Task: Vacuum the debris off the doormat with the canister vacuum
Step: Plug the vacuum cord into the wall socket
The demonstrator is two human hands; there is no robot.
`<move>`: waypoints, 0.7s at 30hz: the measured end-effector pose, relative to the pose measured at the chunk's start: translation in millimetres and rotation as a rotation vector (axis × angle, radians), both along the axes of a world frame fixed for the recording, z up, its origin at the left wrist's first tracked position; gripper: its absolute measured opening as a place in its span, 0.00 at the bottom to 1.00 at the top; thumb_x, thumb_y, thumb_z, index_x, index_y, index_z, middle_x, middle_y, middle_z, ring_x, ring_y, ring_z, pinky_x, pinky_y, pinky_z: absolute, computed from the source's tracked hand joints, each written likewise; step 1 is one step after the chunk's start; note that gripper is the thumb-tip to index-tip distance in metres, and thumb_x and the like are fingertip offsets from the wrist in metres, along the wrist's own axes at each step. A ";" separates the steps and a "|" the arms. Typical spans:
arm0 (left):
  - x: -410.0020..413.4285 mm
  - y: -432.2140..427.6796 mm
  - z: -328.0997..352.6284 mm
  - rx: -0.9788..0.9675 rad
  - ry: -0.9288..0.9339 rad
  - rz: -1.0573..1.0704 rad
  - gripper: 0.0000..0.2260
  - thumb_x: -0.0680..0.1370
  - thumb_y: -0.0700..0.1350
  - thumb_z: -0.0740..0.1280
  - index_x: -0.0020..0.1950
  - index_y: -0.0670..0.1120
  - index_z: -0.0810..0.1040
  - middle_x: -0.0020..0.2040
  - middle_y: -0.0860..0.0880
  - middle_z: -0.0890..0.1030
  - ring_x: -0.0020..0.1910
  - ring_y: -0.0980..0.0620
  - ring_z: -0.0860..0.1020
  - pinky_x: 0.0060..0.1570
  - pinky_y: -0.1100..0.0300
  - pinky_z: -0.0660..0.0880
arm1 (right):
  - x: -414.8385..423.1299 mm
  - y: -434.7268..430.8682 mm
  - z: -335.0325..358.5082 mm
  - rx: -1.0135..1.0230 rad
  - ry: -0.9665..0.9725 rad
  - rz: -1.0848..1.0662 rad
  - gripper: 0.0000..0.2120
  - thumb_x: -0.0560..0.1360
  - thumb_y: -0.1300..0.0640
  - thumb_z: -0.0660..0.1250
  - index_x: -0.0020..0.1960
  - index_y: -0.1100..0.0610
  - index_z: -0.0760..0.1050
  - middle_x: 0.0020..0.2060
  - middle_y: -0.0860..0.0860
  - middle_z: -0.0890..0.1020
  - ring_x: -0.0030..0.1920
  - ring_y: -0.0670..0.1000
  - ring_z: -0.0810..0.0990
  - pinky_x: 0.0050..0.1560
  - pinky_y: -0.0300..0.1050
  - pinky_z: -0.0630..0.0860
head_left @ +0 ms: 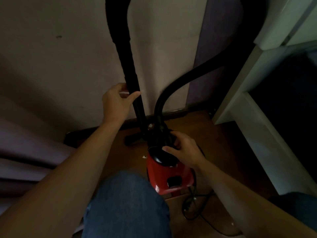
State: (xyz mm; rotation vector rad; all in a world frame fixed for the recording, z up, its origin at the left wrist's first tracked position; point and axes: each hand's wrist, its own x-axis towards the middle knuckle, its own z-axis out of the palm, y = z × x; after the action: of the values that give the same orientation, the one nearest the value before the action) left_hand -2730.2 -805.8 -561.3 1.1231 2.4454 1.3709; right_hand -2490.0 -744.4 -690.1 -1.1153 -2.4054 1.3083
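Observation:
A red canister vacuum (pixel 169 177) with a black top stands on the wooden floor in front of my knee. Its black wand (pixel 127 69) rises upright against the wall, with the floor head (pixel 133 140) at its foot. My left hand (pixel 116 102) grips the wand at mid-height. A ribbed black hose (pixel 173 95) arcs from the top of the wand down into the canister's front. My right hand (pixel 185 150) grips the hose connector on the canister. No doormat is in view.
A pale wall (pixel 60 57) lies straight ahead. A white shelf or door frame (pixel 253 103) stands at the right. A purple curtain (pixel 22 146) hangs at the left. The black power cord (pixel 192 206) lies looped on the floor beside the canister. My jeans-clad knee (pixel 127 203) fills the bottom centre.

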 end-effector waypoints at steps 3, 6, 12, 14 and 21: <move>5.8 -1.0 -8.1 -0.042 0.028 0.072 0.16 0.75 0.56 0.75 0.51 0.45 0.78 0.46 0.52 0.81 0.43 0.56 0.79 0.37 0.75 0.71 | 38.7 17.6 -3.8 0.062 -0.049 -0.035 0.34 0.73 0.33 0.70 0.72 0.50 0.72 0.59 0.48 0.77 0.54 0.48 0.79 0.54 0.47 0.79; 13.1 -1.4 -24.2 -0.067 -0.091 0.095 0.22 0.77 0.60 0.71 0.44 0.40 0.76 0.38 0.46 0.85 0.34 0.53 0.83 0.38 0.58 0.81 | 75.3 26.9 -16.3 0.076 -0.082 -0.093 0.28 0.75 0.37 0.70 0.68 0.52 0.76 0.52 0.48 0.78 0.49 0.49 0.81 0.50 0.48 0.80; 33.0 -16.6 -54.7 -0.028 -0.114 -0.185 0.08 0.79 0.51 0.72 0.48 0.48 0.77 0.46 0.51 0.83 0.47 0.57 0.83 0.55 0.56 0.82 | 127.1 9.3 -62.1 0.000 -0.148 -0.239 0.17 0.79 0.42 0.66 0.60 0.52 0.80 0.49 0.48 0.81 0.44 0.46 0.81 0.47 0.47 0.80; 37.4 -23.8 -64.2 -0.098 -0.035 -0.347 0.07 0.79 0.48 0.72 0.53 0.49 0.77 0.50 0.53 0.81 0.53 0.60 0.81 0.58 0.66 0.77 | 143.9 -4.4 -83.1 -0.054 -0.208 -0.275 0.14 0.81 0.43 0.65 0.58 0.52 0.80 0.46 0.49 0.83 0.43 0.47 0.82 0.46 0.50 0.81; 35.1 -16.4 -82.9 -0.291 0.403 -0.917 0.21 0.78 0.58 0.66 0.64 0.44 0.79 0.61 0.49 0.80 0.61 0.54 0.76 0.64 0.70 0.67 | 190.9 -67.7 -141.6 -0.138 -0.333 -0.271 0.10 0.76 0.61 0.70 0.55 0.51 0.82 0.41 0.42 0.80 0.35 0.39 0.78 0.44 0.40 0.77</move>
State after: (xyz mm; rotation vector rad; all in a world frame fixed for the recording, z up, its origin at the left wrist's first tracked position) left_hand -2695.1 -822.2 -644.2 2.1717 1.7635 0.5247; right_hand -2299.1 -812.1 -831.7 -1.7515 -2.2900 1.2976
